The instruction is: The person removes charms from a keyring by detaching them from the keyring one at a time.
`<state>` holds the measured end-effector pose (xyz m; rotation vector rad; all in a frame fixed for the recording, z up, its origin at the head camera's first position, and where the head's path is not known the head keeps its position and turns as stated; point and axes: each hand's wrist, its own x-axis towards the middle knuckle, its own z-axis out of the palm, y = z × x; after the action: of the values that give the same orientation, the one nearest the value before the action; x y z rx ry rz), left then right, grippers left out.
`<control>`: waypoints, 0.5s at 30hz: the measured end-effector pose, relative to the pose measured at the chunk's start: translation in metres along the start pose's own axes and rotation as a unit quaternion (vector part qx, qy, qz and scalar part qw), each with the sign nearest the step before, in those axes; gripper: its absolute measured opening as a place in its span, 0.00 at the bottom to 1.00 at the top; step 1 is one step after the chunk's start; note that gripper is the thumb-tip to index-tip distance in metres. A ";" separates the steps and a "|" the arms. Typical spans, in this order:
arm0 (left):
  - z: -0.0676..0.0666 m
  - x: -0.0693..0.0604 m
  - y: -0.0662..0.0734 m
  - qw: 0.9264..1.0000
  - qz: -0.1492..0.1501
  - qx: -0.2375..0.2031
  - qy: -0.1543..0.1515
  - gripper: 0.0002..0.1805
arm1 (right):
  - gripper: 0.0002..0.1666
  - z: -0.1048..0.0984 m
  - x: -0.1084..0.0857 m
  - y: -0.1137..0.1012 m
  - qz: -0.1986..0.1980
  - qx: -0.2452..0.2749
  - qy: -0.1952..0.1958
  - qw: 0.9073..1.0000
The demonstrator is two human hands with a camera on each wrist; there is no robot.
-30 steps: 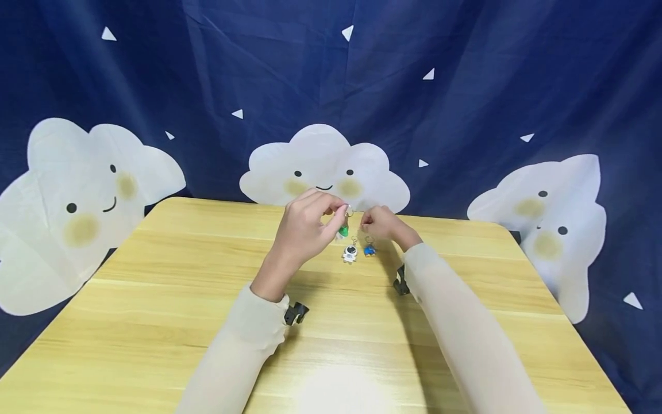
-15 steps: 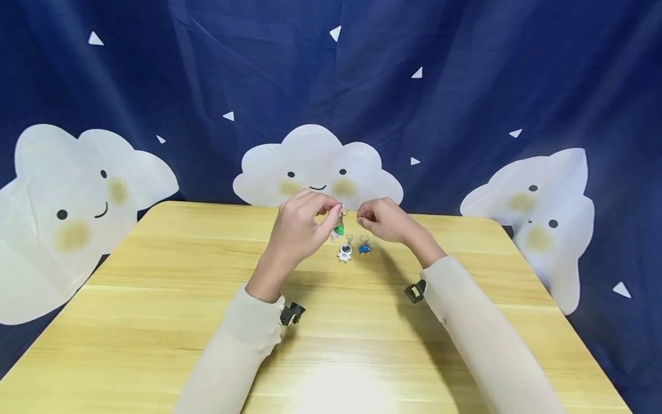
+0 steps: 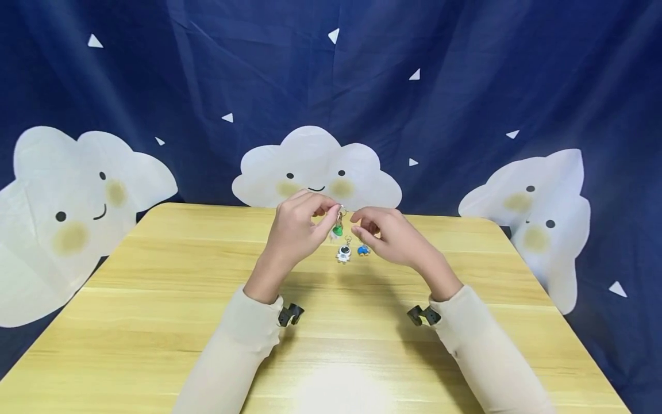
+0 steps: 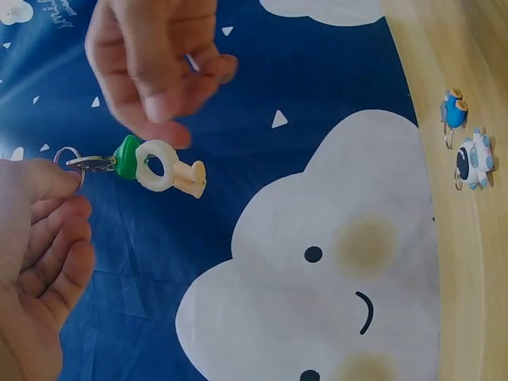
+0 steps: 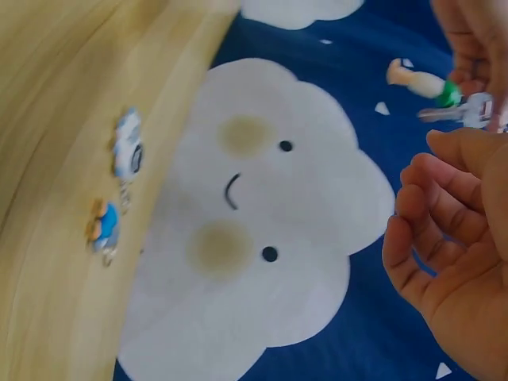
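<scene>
My left hand (image 3: 297,227) pinches a metal key ring (image 4: 70,159) between thumb and index finger. From it hangs a keychain figure (image 4: 159,165) with a green top, a pale ring-shaped middle and beige legs, held above the table. A silver key (image 5: 446,114) hangs on the same ring, beside the figure. Just right of it is my right hand (image 3: 390,233), fingers loosely bent, thumb apart, nothing between them. Below the hands, a white astronaut keychain (image 3: 343,253) and a blue keychain figure (image 3: 363,250) lie on the table; the right hand partly covers the blue one's ring.
The wooden table (image 3: 331,322) ends a little beyond the hands. Behind it hangs a dark blue curtain (image 3: 289,69) printed with white clouds and triangles. Black camera mounts (image 3: 291,314) sit at both wrists.
My right hand has drawn slightly back towards me, and its thumb and fingers have spread apart. The left hand keeps its pinch on the key ring. The head view has shifted slightly.
</scene>
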<state>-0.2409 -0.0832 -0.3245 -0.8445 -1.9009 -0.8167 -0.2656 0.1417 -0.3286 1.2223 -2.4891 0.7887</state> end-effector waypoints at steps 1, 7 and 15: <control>0.000 0.000 0.000 1.000 0.000 -0.002 0.000 0.02 | 0.09 0.000 -0.001 -0.003 -0.003 0.005 0.010 1.000; 0.000 0.001 0.001 1.000 0.003 -0.008 0.001 0.03 | 0.09 -0.001 -0.004 -0.016 -0.032 0.016 0.093 0.995; 0.004 0.001 0.005 1.000 0.006 -0.004 0.002 0.02 | 0.05 0.008 -0.004 -0.020 -0.062 0.019 0.169 0.983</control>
<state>-0.2389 -0.0767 -0.3244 -0.8568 -1.8892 -0.8181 -0.2474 0.1296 -0.3292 1.1348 -2.1146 0.9287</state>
